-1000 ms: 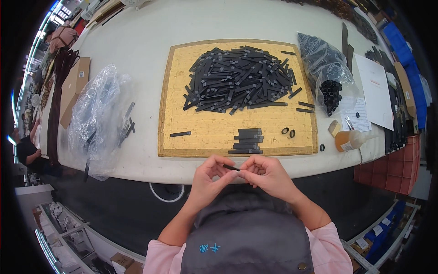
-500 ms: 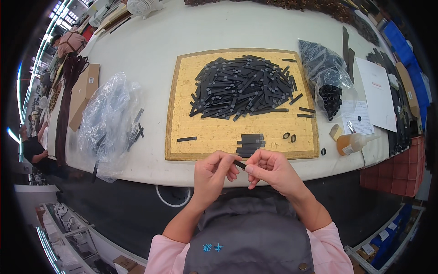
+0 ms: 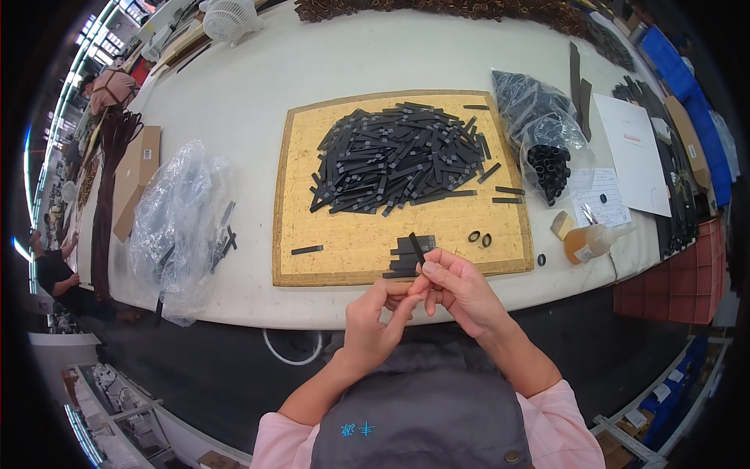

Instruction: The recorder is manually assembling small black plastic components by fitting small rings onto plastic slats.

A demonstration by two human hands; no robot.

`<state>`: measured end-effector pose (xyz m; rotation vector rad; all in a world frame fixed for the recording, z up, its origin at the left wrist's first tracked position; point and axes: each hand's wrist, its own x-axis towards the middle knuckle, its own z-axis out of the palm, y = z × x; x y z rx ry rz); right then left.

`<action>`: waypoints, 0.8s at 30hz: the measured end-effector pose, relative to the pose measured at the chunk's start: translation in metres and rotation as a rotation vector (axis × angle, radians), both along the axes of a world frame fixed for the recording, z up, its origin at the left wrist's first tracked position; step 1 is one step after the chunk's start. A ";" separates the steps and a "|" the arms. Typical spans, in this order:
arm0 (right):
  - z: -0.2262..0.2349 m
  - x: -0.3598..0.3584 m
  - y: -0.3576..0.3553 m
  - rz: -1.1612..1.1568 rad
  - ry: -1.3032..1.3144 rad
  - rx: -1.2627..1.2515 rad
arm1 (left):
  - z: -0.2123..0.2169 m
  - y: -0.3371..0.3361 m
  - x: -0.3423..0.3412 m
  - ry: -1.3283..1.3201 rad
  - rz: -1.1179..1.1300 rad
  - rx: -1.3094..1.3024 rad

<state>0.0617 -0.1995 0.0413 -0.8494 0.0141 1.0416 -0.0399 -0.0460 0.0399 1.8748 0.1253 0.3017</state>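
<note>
A short flat black strip (image 3: 416,247) is pinched between the thumb and fingers of my right hand (image 3: 462,295), its free end pointing up and away from me. My left hand (image 3: 377,319) is closed in a pinch right beside it, fingertips touching those of the right; what it grips, if anything, is hidden. Just beyond the hands, several black strips (image 3: 404,252) lie stacked in a row on the yellow board (image 3: 351,266). A large heap of similar strips (image 3: 398,156) covers the board's middle. Two small black rings (image 3: 486,240) lie to the right.
At the right are a clear bag of black rings (image 3: 548,168), a glue bottle (image 3: 587,243) with amber liquid, a small beige block (image 3: 562,225) and papers (image 3: 631,152). Crumpled clear plastic (image 3: 180,234) and a cardboard box (image 3: 137,184) lie left. Another person (image 3: 56,270) is at far left.
The strip has swung from lying slantwise between both hands to pointing upward from my right hand. My left hand has moved slightly down and right, against the right fingertips.
</note>
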 end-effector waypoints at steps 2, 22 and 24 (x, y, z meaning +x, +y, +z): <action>-0.001 -0.001 -0.002 -0.042 0.000 -0.002 | 0.002 -0.001 0.004 -0.065 0.078 0.060; -0.004 -0.003 -0.018 0.469 -0.155 0.091 | 0.033 0.039 0.006 0.447 -0.601 -0.712; -0.006 -0.005 -0.017 0.426 -0.222 0.019 | 0.030 0.040 0.004 0.428 -0.585 -0.722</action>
